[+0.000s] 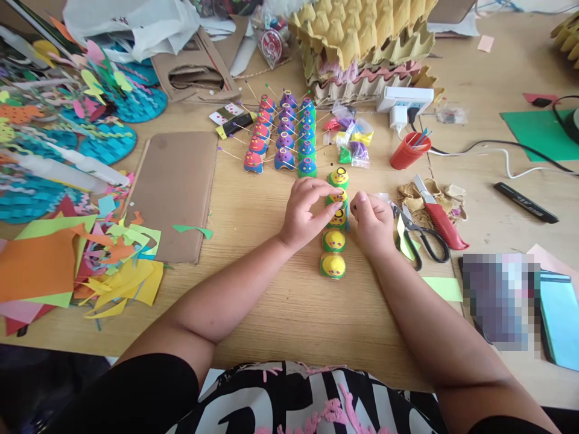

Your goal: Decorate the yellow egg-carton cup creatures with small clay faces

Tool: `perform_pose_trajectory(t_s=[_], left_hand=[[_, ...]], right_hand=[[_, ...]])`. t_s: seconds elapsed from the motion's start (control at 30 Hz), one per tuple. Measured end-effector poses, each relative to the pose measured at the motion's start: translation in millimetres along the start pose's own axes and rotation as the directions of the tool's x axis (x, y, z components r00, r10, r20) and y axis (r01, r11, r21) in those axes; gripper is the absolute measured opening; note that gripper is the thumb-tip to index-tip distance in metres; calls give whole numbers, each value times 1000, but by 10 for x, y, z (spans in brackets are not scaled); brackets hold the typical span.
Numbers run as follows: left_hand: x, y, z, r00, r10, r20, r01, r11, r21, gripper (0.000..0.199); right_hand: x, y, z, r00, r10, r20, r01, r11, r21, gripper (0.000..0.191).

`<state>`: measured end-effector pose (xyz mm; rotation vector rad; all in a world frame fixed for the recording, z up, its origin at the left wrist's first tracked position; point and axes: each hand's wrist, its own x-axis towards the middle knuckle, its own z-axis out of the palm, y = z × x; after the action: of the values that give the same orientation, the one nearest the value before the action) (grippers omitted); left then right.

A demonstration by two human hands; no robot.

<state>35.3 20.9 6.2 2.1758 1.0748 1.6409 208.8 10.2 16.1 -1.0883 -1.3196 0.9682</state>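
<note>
Well inside the near edge of the table (pixel 262 313), I am gripping one yellow figure (pixel 337 198) with my left hand (pixel 304 214) and holding my right hand (pixel 374 223) closed beside it, content unclear.

Five yellow domes (pixel 333 266) with green bases stand upright in one row; dark rings (pixel 339 213) top at least two.

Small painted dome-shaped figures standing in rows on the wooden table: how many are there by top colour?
Yellow-topped, green-based domes: 5
Red-topped, blue-based domes: 5
Purple-topped, blue-based domes: 5
Blue-topped, green-based domes: 5
Total: 20
</note>
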Motion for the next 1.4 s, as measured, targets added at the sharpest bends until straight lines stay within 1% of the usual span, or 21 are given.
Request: perform_pose_trajectory(t_s=[0.07,0.17,0.27,0.33,0.4,0.53,0.83,1.0,1.2,1.3,1.4], left_hand=[[2,3,3,1000,10,-9,-10,1000,-14,16],[5,5,8,1000,17,-22,-17,1000,-23,15],[6,6,10,1000,6,-19,-6,1000,-17,16],[6,7,10,1000,-6,-14,6,1000,-6,17],[5,7,8,1000,-20,-11,20,1000,8,18],[2,4,7,999,-41,-4,41,999,-2,19],[-2,-5,6,999,-35,1,35,999,-6,18],[-2,-7,10,1000,-15,-10,15,999,-37,15],[0,-3,18,1000,-21,-13,20,998,-51,15],[-1,-2,18,998,-55,20,56,998,-34,19],[-2,2,16,995,-70,73,71,997,-11,26]], right_hand=[[1,-32,-6,1000,2,18,-1,1000,-21,71],[19,-27,-2,1000,-7,14,7,1000,-13,63],[44,31,14,999,27,-20,-25,997,69,50],[54,60,24,998,62,-32,-57,992,116,48],[54,65,26,997,76,-28,-73,991,111,49],[39,45,11,998,67,-15,-65,995,76,51],[25,81,-6,992,122,-37,-120,991,59,64],[21,36,-10,991,128,-39,-127,992,6,70],[23,24,-13,992,109,-64,-110,994,-15,72],[23,12,-12,992,90,-86,-93,995,-43,75],[9,-9,-12,997,47,-56,-52,995,-89,77]])
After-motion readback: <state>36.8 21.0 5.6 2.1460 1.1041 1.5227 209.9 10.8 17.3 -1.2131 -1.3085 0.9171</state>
